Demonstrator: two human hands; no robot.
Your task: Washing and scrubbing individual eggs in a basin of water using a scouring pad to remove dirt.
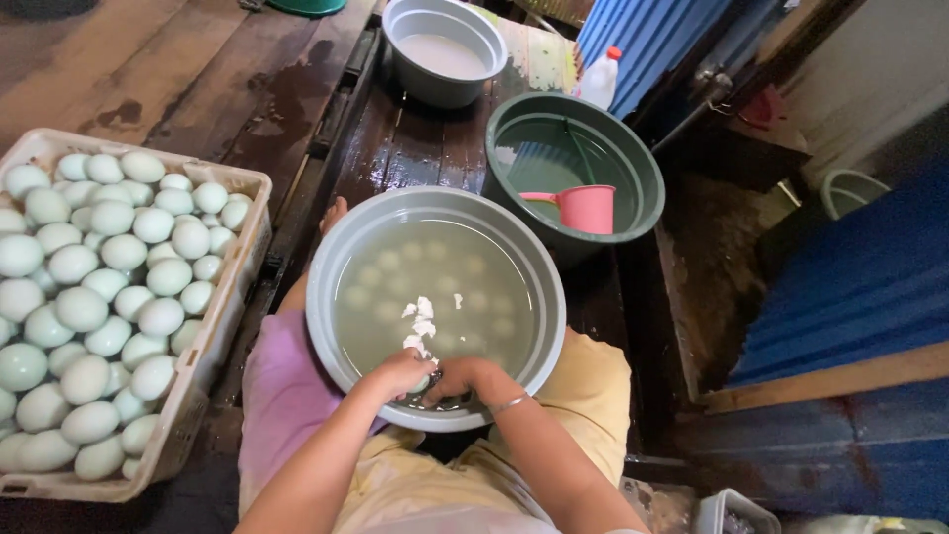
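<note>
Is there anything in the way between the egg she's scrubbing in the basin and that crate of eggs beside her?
Nothing visible. Both hands, left and right, meet on an egg at the near rim of the grey basin. The crate of pale eggs sits directly to the left, with only the basin rim and her knee between.

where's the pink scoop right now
In the head view, the pink scoop floats in the dark green tub, up right of the grey egg basin.

A pale egg (423,383), barely visible between two hands, sits at the near rim of a grey basin (336,267) of cloudy water, more eggs (425,282) submerged beneath floating white foam.
</note>
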